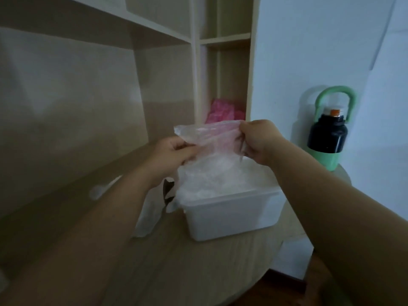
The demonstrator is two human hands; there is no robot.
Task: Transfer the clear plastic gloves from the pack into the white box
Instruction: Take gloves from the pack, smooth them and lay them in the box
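A white plastic box stands on the wooden desk, its open top filled with crumpled clear plastic gloves. Above it hangs the clear plastic pack, held up by its top edge. My left hand pinches the pack's left side. My right hand grips its right corner. The pack's lower part drapes down into the box, so where pack ends and gloves begin cannot be told.
A black and green bottle with a green handle stands right of the box near the desk's rounded edge. White plastic wrapping lies left of the box. A pink item sits in the shelf compartment behind. Shelving rises at the back.
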